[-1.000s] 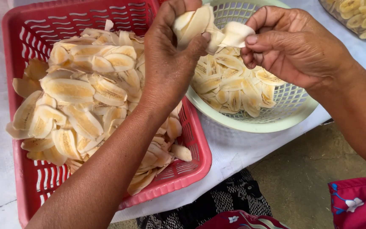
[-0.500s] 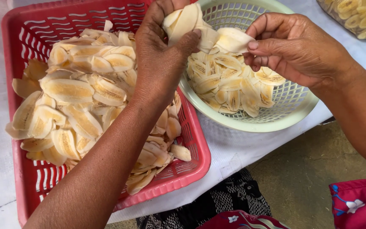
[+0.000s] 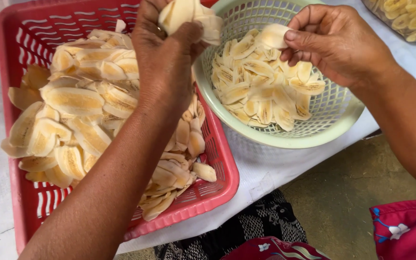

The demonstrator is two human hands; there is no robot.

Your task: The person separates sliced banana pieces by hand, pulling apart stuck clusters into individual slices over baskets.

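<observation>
Left hand raised over red rectangular plastic basket, fingers clamped on stack of pale banana slices. Right hand held over pale green round plastic basket, fingers pinched on single pale banana slice. Both baskets set on white-covered bench.

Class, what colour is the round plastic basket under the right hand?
Pale green basket, head view.
</observation>
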